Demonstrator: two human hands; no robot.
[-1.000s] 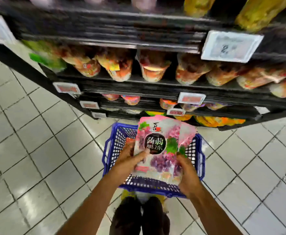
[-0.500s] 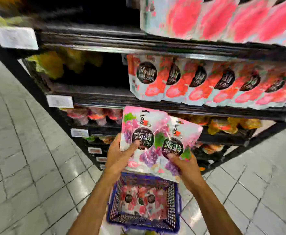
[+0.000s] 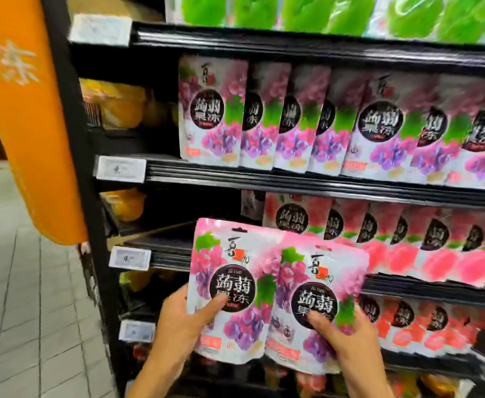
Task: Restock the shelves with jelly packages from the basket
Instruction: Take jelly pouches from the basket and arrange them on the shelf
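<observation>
Nearest the camera, the left hand (image 3: 175,328) grips the lower left edge of a glossy pink-and-purple grape jelly pouch (image 3: 224,271), its thumb pressed across the front. The right hand (image 3: 350,346) grips a 2nd matching pouch (image 3: 321,277) the same way at its lower right. The 2 pouches overlap side by side, both upright and held in the air in front of the shelving, resting on no shelf. The basket is out of view.

Just behind them a row of pink peach-print pouches (image 3: 407,239) stands on a black shelf, with another such row below. 1 shelf higher is the row of grape pouches (image 3: 293,122) that match the 2 in hand, standing on a black shelf rail (image 3: 293,179). Above that are green pouches (image 3: 321,12). An orange panel (image 3: 26,124) hangs at the far left.

The step in hand looks like bringing stock to its place. The next move probably calls for lifting both pouches to the grape row and slotting them in upright, without toppling its front pouches.
</observation>
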